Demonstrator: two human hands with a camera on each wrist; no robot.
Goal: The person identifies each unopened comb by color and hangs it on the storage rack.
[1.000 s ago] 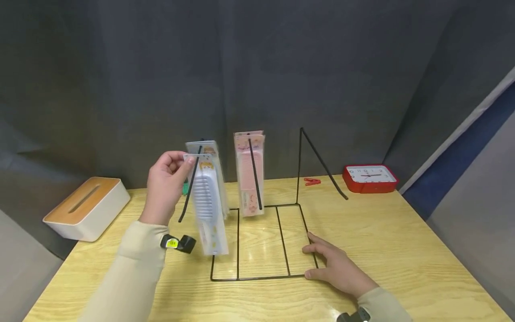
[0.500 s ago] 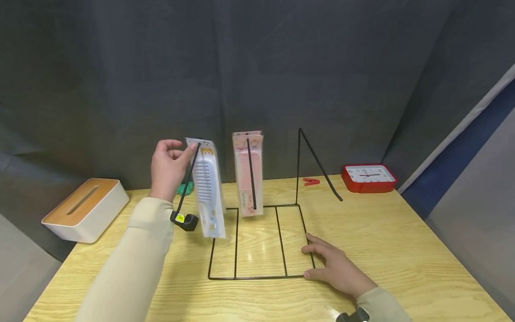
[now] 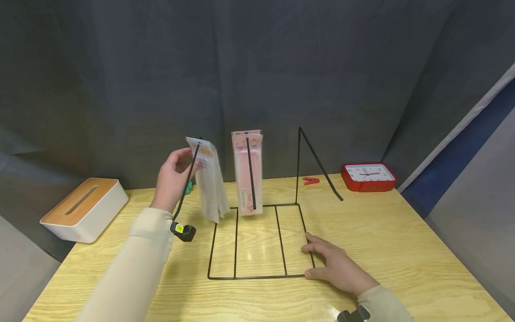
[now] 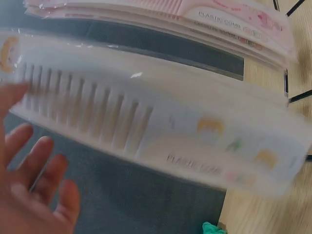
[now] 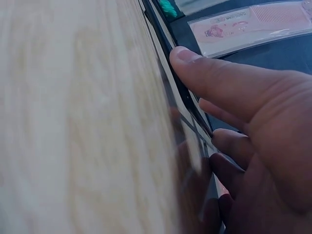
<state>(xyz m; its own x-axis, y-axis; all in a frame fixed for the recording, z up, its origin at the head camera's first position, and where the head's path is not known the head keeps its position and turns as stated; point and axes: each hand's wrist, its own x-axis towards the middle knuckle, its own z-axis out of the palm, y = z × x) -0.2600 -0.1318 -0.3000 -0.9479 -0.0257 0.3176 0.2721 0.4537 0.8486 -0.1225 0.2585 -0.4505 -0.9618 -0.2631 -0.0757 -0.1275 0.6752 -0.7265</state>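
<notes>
Several packaged pale-blue plastic combs [image 3: 207, 183] hang on the left hook [image 3: 187, 183] of a black wire display rack [image 3: 281, 241]. My left hand [image 3: 168, 185] is beside their upper part, thumb at the pack's edge. In the left wrist view, the other fingers are spread below the front comb pack [image 4: 97, 107], wrapped around nothing. Pink comb packs [image 3: 243, 179] hang from the middle hook; the right hook carries nothing. My right hand [image 3: 335, 268] rests at the rack base's front right corner, thumb on the front bar, fingertips touching the side bar.
A white tissue box with a wooden lid [image 3: 86, 208] stands at the left. Behind the left hook lies a green object [image 3: 189, 187]. A red clip [image 3: 311, 180] and a red alarm clock [image 3: 368, 178] are at the back right, before a dark curtain.
My left hand slid the front blue comb pack back along the hook against the others, then released its top and dropped slightly. The packs now swing, turned sideways. My right hand stayed put.
</notes>
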